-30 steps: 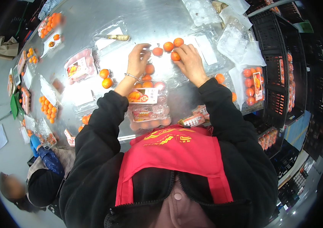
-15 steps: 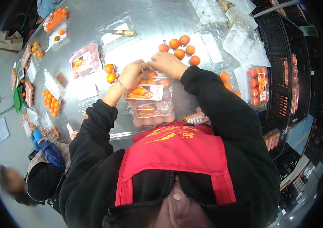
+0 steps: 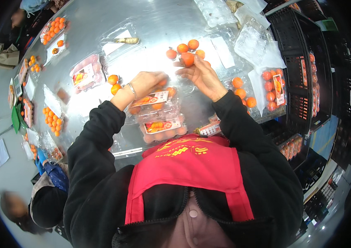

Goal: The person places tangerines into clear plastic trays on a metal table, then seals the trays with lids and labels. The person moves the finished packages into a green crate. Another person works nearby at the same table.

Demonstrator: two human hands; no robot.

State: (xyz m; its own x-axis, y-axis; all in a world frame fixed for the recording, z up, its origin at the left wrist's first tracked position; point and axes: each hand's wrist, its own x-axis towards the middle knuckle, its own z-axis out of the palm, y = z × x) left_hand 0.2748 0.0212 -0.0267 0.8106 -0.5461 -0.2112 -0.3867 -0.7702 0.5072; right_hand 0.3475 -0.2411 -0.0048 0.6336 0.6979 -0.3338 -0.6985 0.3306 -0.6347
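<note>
My right hand (image 3: 203,78) grips an orange (image 3: 187,60) between thumb and fingers, over a loose cluster of oranges (image 3: 182,48) on the table. Bent over the far edge of a labelled clear plastic fruit box (image 3: 155,101), my left hand (image 3: 147,84) grips it, its fingertips partly hidden. That box holds several oranges and lies tilted. Nearer my red apron, a second filled, labelled fruit box (image 3: 164,129) sits partly under it. Two loose oranges (image 3: 114,84) lie left of my left hand.
A packed fruit box (image 3: 87,74) and a brown-handled tool (image 3: 126,40) lie at the left. Empty clear trays (image 3: 255,38) pile up at the far right, beside black crates (image 3: 297,62). More oranges (image 3: 240,91) lie right of my arm. Another person (image 3: 45,198) works at lower left.
My right hand has moved right, away from the left hand, and now holds an orange. The upper box has shifted left and tilted, showing more of the box under it.
</note>
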